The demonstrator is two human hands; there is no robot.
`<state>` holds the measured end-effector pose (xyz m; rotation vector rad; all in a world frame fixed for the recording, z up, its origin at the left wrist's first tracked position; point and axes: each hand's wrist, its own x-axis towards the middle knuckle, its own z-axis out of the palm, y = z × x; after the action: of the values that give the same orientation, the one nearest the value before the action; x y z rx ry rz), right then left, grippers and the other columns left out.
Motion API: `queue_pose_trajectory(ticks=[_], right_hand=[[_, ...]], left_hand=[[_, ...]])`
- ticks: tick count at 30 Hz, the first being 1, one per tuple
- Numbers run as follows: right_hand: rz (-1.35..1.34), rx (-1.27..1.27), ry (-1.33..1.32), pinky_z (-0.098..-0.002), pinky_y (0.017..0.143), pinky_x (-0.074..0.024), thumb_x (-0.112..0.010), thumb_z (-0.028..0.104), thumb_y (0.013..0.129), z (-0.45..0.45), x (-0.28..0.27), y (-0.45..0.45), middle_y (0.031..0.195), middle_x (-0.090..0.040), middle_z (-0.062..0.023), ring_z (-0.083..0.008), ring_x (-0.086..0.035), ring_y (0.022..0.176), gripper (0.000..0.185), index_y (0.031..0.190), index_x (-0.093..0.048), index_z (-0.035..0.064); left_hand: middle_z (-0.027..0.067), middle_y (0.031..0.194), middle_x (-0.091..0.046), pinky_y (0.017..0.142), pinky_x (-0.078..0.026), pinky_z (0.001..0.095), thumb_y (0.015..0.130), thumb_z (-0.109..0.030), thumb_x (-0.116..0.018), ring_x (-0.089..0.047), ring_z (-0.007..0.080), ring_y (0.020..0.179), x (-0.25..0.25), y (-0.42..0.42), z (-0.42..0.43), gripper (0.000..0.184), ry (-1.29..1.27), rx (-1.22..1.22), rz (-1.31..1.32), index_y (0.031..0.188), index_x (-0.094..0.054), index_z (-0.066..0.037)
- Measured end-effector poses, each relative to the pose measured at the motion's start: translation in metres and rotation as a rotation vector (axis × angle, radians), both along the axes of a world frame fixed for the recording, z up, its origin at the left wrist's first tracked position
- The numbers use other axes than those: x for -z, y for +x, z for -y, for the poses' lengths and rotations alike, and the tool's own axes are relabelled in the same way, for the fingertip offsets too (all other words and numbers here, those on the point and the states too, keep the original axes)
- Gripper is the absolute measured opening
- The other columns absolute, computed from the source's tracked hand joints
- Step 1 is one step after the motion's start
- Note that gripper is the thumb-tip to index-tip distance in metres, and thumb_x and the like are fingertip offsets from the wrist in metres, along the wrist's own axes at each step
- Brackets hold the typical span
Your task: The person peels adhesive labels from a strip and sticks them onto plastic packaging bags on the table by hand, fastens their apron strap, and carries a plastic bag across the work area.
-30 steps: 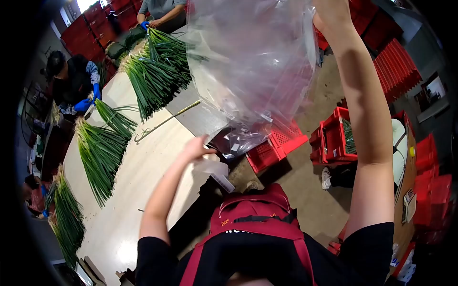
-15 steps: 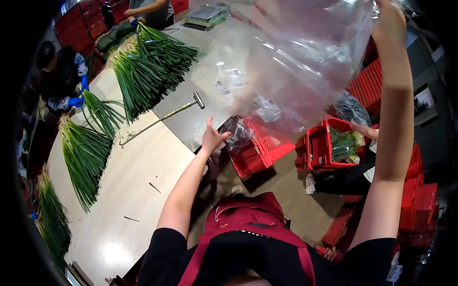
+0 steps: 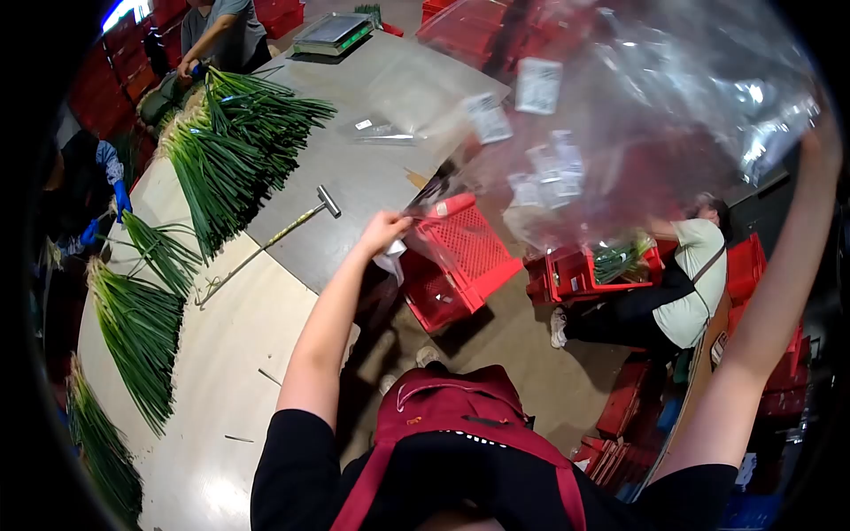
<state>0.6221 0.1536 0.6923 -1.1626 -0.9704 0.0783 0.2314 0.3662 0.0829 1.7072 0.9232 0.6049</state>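
Several clear plastic bags (image 3: 620, 133) with white printed labels spread across the upper right, blurred by motion. At their far right end, my right hand (image 3: 820, 134) is raised and closed on the bunched plastic, dim near the view's edge. My left hand (image 3: 386, 233) is at the grey table's edge, its fingers closed on a bag's plastic. A white label (image 3: 392, 253) shows just under those fingers. Behind the thin plastic stands a red perforated crate (image 3: 469, 239) on the floor.
Bundles of green onions (image 3: 248, 142) lie along the table (image 3: 221, 380), with a metal-headed stick (image 3: 274, 239) beside them. A scale (image 3: 332, 35) sits at the back. Blue-gloved hands (image 3: 121, 199) work at left. A person (image 3: 691, 292) bends by a red crate (image 3: 549, 279) holding greens.
My left hand has gone from spread fingers to closed on the plastic. My right hand has swung outward to the right, drawing the bags along. The bending person has come further into view.
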Motion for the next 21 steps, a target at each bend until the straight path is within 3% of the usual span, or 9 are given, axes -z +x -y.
queue_pose_trajectory(ticks=[1, 5, 7, 9, 12, 14, 16, 19, 21], right_hand=[[-0.018, -0.033, -0.018, -0.0389, 0.077, -0.0419, -0.055, 0.007, 0.068, 0.015, -0.013, 0.039, 0.091, -0.054, -0.0159, -0.0275, -0.053, 0.085, 0.025, 0.087, -0.054, -0.0074], [0.405, 0.256, -0.02, -0.0263, 0.086, -0.0414, -0.059, 0.012, 0.081, 0.062, 0.044, 0.023, 0.111, -0.057, -0.0078, -0.0148, -0.052, 0.102, 0.03, 0.107, -0.057, -0.002], [0.199, 0.146, -0.096, -0.027, 0.092, -0.0348, -0.059, 0.019, 0.082, 0.08, 0.065, 0.027, 0.117, -0.052, -0.0068, -0.0132, -0.046, 0.109, 0.034, 0.11, -0.055, -0.0003], [0.243, 0.062, -0.152, -0.0279, 0.091, -0.0358, -0.057, 0.017, 0.082, 0.098, 0.1, 0.034, 0.113, -0.052, -0.0073, -0.0143, -0.047, 0.105, 0.03, 0.107, -0.056, -0.0005], [0.397, -0.133, -0.336, -0.0305, 0.085, -0.0386, -0.052, 0.013, 0.083, 0.112, 0.173, 0.05, 0.101, -0.054, -0.0087, -0.0174, -0.05, 0.095, 0.02, 0.095, -0.057, -0.001], [0.454, -0.203, -0.368, -0.0314, 0.083, -0.0395, -0.051, 0.012, 0.084, 0.108, 0.229, 0.054, 0.097, -0.055, -0.0092, -0.0185, -0.051, 0.091, 0.017, 0.092, -0.058, -0.0012], [0.62, -0.191, -0.498, -0.0315, 0.074, -0.0466, -0.056, 0.006, 0.073, 0.094, 0.295, 0.032, 0.081, -0.06, -0.0093, -0.0202, -0.057, 0.077, 0.015, 0.086, -0.062, 0.0005], [-0.058, -0.667, -0.519, -0.0313, 0.058, -0.05, -0.067, 0.044, 0.069, 0.058, 0.322, -0.055, 0.072, -0.061, -0.0131, -0.0202, -0.059, 0.061, 0.047, 0.081, -0.061, -0.0017], [-0.289, -0.907, -0.416, -0.0312, 0.057, -0.0478, -0.067, 0.046, 0.069, 0.039, 0.357, -0.083, 0.08, -0.055, -0.0132, -0.021, -0.055, 0.067, 0.049, 0.084, -0.06, 0.0001]], left_hand=[[0.0015, 0.055, -0.055, 0.049, -0.04, 0.0274, 0.083, -0.038, -0.055, -0.049, 0.0104, 0.052, -0.025, -0.019, 0.011, 0.041, -0.243, -0.06, 0.078, 0.064, -0.061, -0.002], [0.0017, 0.049, -0.051, 0.044, -0.036, 0.0273, 0.081, -0.046, -0.054, -0.044, 0.0104, 0.044, -0.048, -0.06, 0.001, 0.052, -0.193, -0.128, -0.103, 0.052, -0.055, -0.004], [0.0043, 0.048, -0.052, 0.046, -0.038, 0.0286, 0.08, -0.049, -0.053, -0.047, 0.0136, 0.044, -0.076, -0.07, -0.006, 0.055, -0.143, -0.186, -0.211, 0.051, -0.055, -0.003], [0.007, 0.047, -0.053, 0.047, -0.041, 0.0299, 0.079, -0.052, -0.051, -0.051, 0.0167, 0.045, -0.115, -0.077, -0.007, 0.058, -0.094, -0.249, -0.325, 0.051, -0.056, -0.002], [0.0155, 0.057, -0.059, 0.054, -0.048, 0.0372, 0.076, -0.06, -0.046, -0.06, 0.0301, 0.057, -0.18, -0.075, -0.005, 0.064, 0.519, -0.29, -0.726, 0.057, -0.061, -0.001], [0.0154, 0.057, -0.059, 0.055, -0.048, 0.0373, 0.075, -0.061, -0.047, -0.06, 0.03, 0.057, -0.224, -0.065, -0.001, 0.064, 0.65, -0.307, -0.787, 0.057, -0.062, -0.001], [0.0152, 0.057, -0.058, 0.055, -0.048, 0.0374, 0.074, -0.062, -0.047, -0.06, 0.0298, 0.057, -0.268, -0.052, 0.006, 0.064, 0.782, -0.307, -0.845, 0.056, -0.062, -0.002], [0.0151, 0.055, -0.057, 0.053, -0.048, 0.0377, 0.074, -0.062, -0.047, -0.059, 0.0301, 0.056, -0.324, -0.027, 0.021, 0.064, 0.972, -0.308, -0.797, 0.055, -0.062, -0.003], [0.0152, 0.054, -0.057, 0.051, -0.047, 0.0377, 0.074, -0.062, -0.047, -0.059, 0.0302, 0.054, -0.355, -0.013, 0.029, 0.064, 1.103, -0.37, -0.731, 0.054, -0.061, -0.003]])
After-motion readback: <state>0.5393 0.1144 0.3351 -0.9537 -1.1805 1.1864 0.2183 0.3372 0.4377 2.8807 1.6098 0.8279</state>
